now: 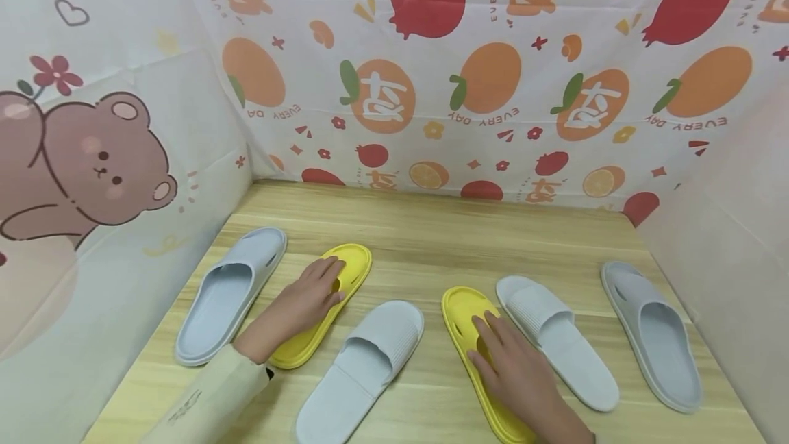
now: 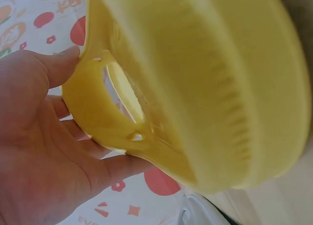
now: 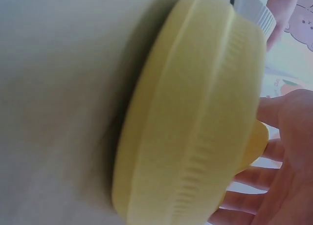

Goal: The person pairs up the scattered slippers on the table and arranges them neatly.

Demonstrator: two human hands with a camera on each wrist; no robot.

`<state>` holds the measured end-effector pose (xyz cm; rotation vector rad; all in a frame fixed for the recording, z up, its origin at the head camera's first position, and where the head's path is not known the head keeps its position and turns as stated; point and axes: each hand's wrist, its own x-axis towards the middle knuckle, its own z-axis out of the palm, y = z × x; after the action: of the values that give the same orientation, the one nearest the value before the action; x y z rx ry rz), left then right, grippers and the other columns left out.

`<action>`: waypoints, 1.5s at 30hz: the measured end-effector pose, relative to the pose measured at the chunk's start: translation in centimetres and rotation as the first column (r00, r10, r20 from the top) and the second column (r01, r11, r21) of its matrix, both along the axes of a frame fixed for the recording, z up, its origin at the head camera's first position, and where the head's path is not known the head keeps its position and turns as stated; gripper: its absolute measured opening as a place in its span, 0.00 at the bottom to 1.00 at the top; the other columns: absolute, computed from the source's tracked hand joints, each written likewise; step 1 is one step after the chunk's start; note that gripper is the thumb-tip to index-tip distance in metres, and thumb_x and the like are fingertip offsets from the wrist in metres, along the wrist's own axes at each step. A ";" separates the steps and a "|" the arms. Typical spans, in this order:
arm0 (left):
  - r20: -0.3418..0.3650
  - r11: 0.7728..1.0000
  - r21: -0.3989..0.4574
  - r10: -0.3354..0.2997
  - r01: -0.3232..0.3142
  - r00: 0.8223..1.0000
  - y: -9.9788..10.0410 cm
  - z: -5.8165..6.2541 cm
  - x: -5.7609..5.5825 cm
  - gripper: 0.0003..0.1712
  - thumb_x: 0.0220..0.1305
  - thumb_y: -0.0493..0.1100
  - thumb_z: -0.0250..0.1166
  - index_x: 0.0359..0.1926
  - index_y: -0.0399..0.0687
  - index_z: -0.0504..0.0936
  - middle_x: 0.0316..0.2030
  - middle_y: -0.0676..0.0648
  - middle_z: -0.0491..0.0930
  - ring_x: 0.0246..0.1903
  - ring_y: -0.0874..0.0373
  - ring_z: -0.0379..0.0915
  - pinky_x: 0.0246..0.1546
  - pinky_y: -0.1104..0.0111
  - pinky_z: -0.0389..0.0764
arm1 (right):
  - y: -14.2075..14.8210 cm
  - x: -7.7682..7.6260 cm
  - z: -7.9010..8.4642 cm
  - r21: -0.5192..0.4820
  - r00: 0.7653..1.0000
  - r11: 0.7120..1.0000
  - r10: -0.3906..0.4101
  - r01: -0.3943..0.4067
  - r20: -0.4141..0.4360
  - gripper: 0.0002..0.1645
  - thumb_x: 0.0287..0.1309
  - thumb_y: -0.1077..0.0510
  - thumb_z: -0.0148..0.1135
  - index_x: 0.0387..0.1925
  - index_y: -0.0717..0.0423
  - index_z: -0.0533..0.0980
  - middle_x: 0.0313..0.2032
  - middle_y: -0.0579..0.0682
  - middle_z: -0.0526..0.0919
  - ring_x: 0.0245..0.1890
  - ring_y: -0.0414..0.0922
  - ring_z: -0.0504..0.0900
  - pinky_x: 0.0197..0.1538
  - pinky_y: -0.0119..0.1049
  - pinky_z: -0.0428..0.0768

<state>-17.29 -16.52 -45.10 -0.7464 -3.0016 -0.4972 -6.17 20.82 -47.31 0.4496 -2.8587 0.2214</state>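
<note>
My left hand (image 1: 308, 297) lies over the strap of a yellow slipper (image 1: 359, 260), its thumb and fingers spread. In the left wrist view its thumb touches the strap's edge, and several fingertips are hidden behind the strap. My right hand (image 1: 514, 362) lies over the strap of the other yellow slipper (image 1: 457, 300), fingers extended. In the right wrist view the slipper's side (image 3: 190, 112) hides part of the fingers. Both yellow slippers lie flat, toes pointing away, with the right one angled leftward.
Between the yellow slippers lies a pale ribbed slipper (image 1: 364, 368). A matching one (image 1: 555, 334) sits right of my right hand. Grey slippers lie at the far left (image 1: 228, 293) and far right (image 1: 656, 334). Printed cloth walls (image 1: 431, 149) enclose the wooden tabletop (image 1: 431, 225).
</note>
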 end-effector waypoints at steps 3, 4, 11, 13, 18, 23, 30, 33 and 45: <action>0.011 1.000 0.000 -0.002 0.002 1.000 0.3 0.1 -0.5 0.33 0.67 0.46 0.60 0.68 0.37 0.61 0.66 0.34 0.60 0.67 0.40 0.54 0.51 0.43 0.73 | -0.2 -0.6 0.0 -0.004 1.000 1.000 -0.001 0.001 -0.006 0.34 0.61 0.37 0.57 0.65 0.44 0.68 0.63 0.52 0.72 0.61 0.52 0.72 0.46 0.55 0.79; 0.019 1.000 0.001 -0.003 0.003 1.000 0.4 0.2 -0.6 0.33 0.68 0.47 0.60 0.68 0.37 0.61 0.66 0.35 0.60 0.67 0.40 0.54 0.52 0.43 0.72 | -0.2 -0.8 -0.1 -0.003 1.000 1.000 -0.001 0.001 -0.012 0.34 0.60 0.37 0.58 0.65 0.44 0.68 0.62 0.52 0.72 0.60 0.53 0.73 0.46 0.55 0.79; 0.031 1.000 0.002 -0.021 0.021 0.999 1.1 0.3 -1.7 0.32 0.68 0.48 0.59 0.67 0.38 0.61 0.66 0.36 0.61 0.67 0.41 0.54 0.53 0.44 0.72 | -0.4 -1.8 -0.1 -0.005 1.000 1.000 -0.025 0.025 -0.007 0.35 0.61 0.37 0.57 0.65 0.44 0.68 0.63 0.53 0.71 0.60 0.54 0.73 0.45 0.56 0.79; 0.025 1.000 0.005 -0.023 0.023 0.999 1.4 0.2 -2.0 0.32 0.68 0.47 0.59 0.67 0.38 0.61 0.66 0.36 0.61 0.66 0.41 0.55 0.53 0.44 0.72 | -0.6 -2.1 0.0 -0.013 0.999 0.999 -0.033 0.033 0.009 0.35 0.61 0.37 0.56 0.66 0.44 0.67 0.63 0.53 0.71 0.61 0.54 0.72 0.45 0.57 0.78; 0.020 1.000 0.002 -0.031 0.031 0.999 2.4 0.2 -2.8 0.31 0.68 0.47 0.59 0.66 0.38 0.62 0.65 0.37 0.62 0.66 0.42 0.56 0.52 0.46 0.73 | -0.8 -2.8 0.0 -0.012 0.999 0.999 -0.048 0.048 0.021 0.34 0.62 0.37 0.55 0.66 0.44 0.67 0.63 0.53 0.71 0.59 0.56 0.73 0.44 0.57 0.79; 0.028 0.999 -0.012 -0.051 0.051 0.998 3.4 0.2 -3.6 0.31 0.69 0.48 0.58 0.66 0.37 0.61 0.65 0.36 0.62 0.66 0.42 0.55 0.55 0.48 0.72 | -0.9 -3.3 -0.1 -0.010 0.997 0.997 -0.072 0.072 0.025 0.34 0.62 0.36 0.55 0.66 0.44 0.67 0.63 0.54 0.71 0.58 0.57 0.74 0.45 0.57 0.79; 0.025 0.999 -0.024 -0.031 0.032 0.999 3.9 0.2 -4.5 0.31 0.67 0.48 0.60 0.65 0.38 0.63 0.63 0.38 0.64 0.64 0.44 0.59 0.51 0.49 0.75 | -1.4 -4.2 -0.1 -0.010 0.997 0.997 -0.072 0.072 0.014 0.34 0.63 0.37 0.53 0.67 0.45 0.66 0.63 0.54 0.71 0.59 0.55 0.74 0.44 0.56 0.79; 0.018 0.999 -0.016 -0.039 0.040 0.999 3.9 0.3 -4.7 0.31 0.67 0.48 0.61 0.64 0.38 0.64 0.61 0.38 0.66 0.61 0.44 0.61 0.51 0.50 0.74 | -1.8 -4.5 -0.2 -0.008 0.997 0.997 -0.071 0.071 0.010 0.34 0.64 0.37 0.54 0.67 0.47 0.66 0.63 0.56 0.71 0.59 0.56 0.74 0.47 0.55 0.79; 0.040 1.000 -0.016 -0.026 0.027 0.999 4.8 0.1 -5.5 0.32 0.68 0.50 0.59 0.66 0.40 0.62 0.64 0.39 0.64 0.64 0.44 0.58 0.54 0.50 0.73 | -2.4 -5.5 0.1 -0.027 0.991 0.992 -0.117 0.119 0.061 0.34 0.65 0.37 0.50 0.68 0.45 0.64 0.64 0.54 0.69 0.60 0.54 0.72 0.46 0.57 0.77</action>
<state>-22.76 -11.70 -45.01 -0.7875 -3.0397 -0.4936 -11.70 18.44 -47.25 0.2705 -2.9237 0.2608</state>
